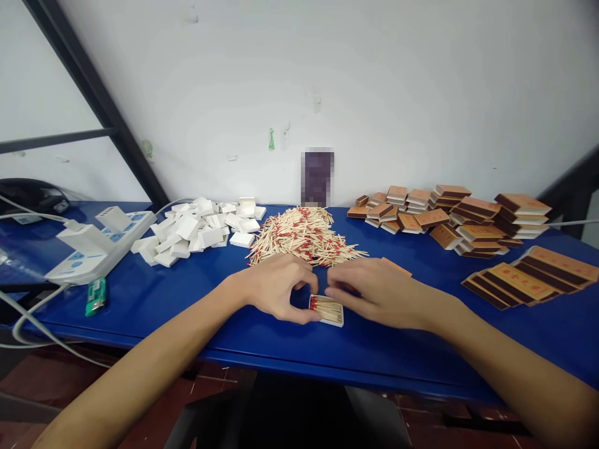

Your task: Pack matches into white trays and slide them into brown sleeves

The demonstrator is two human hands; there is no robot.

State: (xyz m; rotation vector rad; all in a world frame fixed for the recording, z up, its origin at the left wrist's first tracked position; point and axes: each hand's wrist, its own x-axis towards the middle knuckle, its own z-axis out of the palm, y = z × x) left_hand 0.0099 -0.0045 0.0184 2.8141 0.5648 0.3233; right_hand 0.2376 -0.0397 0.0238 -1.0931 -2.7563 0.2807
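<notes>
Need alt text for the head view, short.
A person's left hand and right hand at a small white tray of red-tipped matches on a blue table. Beyond lies a heap of loose matches, with white trays piled at left and brown matchboxes at right.

Head-worn, my single view looks forward and steeply down across the blue table (pixel 290 346) toward the white wall (pixel 210 81), with the left hand (pixel 281 290) and right hand (pixel 379 290) close, near centre.
</notes>
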